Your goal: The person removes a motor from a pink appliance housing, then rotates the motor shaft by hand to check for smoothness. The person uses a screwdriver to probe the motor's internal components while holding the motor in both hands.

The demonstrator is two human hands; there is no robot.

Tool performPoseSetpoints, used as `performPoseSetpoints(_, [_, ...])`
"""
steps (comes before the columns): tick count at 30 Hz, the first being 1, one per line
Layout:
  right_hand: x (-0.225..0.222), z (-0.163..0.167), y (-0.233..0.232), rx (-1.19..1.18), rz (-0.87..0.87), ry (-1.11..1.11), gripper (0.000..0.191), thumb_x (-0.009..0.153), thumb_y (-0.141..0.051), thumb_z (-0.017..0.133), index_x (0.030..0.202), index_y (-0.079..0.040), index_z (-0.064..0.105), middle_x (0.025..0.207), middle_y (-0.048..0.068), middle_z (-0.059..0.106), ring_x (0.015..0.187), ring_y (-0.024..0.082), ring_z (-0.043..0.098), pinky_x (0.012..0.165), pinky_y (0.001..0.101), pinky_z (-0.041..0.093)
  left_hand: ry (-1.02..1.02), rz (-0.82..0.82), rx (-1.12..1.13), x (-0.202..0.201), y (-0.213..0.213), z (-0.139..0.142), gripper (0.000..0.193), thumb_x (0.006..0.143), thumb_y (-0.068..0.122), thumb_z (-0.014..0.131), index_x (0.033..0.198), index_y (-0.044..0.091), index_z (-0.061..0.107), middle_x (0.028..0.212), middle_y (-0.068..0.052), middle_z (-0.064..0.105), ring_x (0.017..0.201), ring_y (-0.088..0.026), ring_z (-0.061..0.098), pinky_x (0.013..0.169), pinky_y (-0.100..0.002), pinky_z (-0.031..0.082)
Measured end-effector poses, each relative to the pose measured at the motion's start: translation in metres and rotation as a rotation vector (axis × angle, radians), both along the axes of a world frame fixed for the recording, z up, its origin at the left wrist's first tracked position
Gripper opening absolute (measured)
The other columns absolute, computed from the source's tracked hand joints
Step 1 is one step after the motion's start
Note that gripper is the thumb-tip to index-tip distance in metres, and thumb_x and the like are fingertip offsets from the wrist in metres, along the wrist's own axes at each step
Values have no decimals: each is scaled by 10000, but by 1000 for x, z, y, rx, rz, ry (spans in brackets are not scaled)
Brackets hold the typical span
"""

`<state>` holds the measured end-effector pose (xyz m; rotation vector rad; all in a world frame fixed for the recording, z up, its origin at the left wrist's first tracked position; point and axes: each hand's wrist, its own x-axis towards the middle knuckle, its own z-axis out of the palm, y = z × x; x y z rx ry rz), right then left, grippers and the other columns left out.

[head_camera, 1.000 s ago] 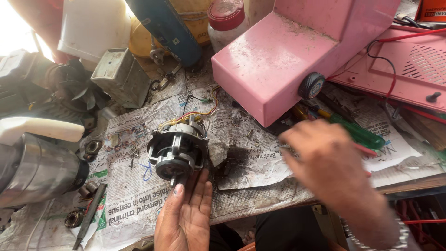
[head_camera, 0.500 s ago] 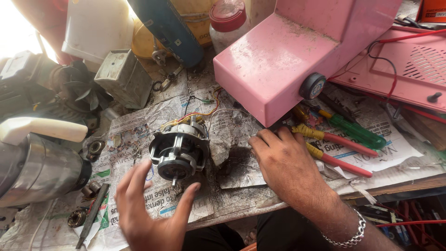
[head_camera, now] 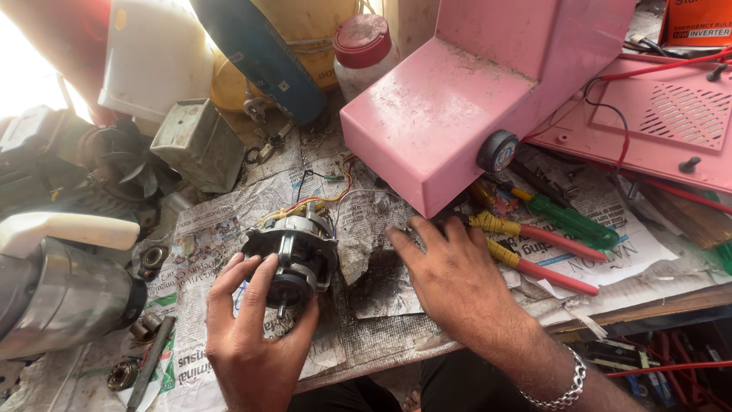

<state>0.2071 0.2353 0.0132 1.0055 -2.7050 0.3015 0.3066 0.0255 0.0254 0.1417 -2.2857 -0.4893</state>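
Note:
A small electric motor (head_camera: 293,248) with a dark frame and coloured wires stands on dirty newspaper (head_camera: 366,229) in the middle of the bench. My left hand (head_camera: 252,336) grips its near side, fingers curled over the frame. My right hand (head_camera: 454,278) lies flat on the torn newspaper to the right of the motor, fingers spread, holding nothing. Its fingertips reach toward the base of a pink appliance housing (head_camera: 465,107).
Red-handled pliers (head_camera: 534,248) and a green screwdriver (head_camera: 568,217) lie right of my right hand. A steel jar with a white handle (head_camera: 61,282) is at the left, with a grey metal box (head_camera: 198,145), loose bearings (head_camera: 152,255) and a white jar with a red lid (head_camera: 364,53) behind.
My left hand moved up from the bench edge and closed on the motor. My right hand slid left from the pliers and settled flat on the newspaper.

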Motion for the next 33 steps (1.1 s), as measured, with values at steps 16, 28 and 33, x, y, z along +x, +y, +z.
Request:
performPoseSetpoints(16, [-10, 20, 36, -186, -160, 82, 204, 744, -229, 766, 916, -119, 775, 916, 58, 725, 912, 275, 639, 796, 469, 476, 41, 207, -6, -22, 38, -20, 665, 569, 271, 959, 1129, 86, 651, 1128, -163, 582, 1141, -374, 492, 971, -509, 443])
performPoseSetpoints(28, [-36, 33, 75, 67, -551, -144, 331, 813, -274, 695, 1104, -145, 784, 1106, 59, 744, 1074, 288, 652, 1013, 435, 513, 81, 62, -41, -22, 27, -30, 661, 627, 223, 951, 1208, 51, 689, 1222, -121, 577, 1198, -363, 467, 1048, -479, 396])
performPoseSetpoints(33, [-24, 46, 63, 139, -461, -133, 328, 880, -341, 695, 1149, -173, 782, 1117, 75, 745, 1040, 279, 669, 972, 422, 521, 72, 34, -25, -18, 25, -29, 669, 642, 207, 934, 1240, 35, 687, 1235, -130, 580, 1194, -356, 468, 1038, -470, 390])
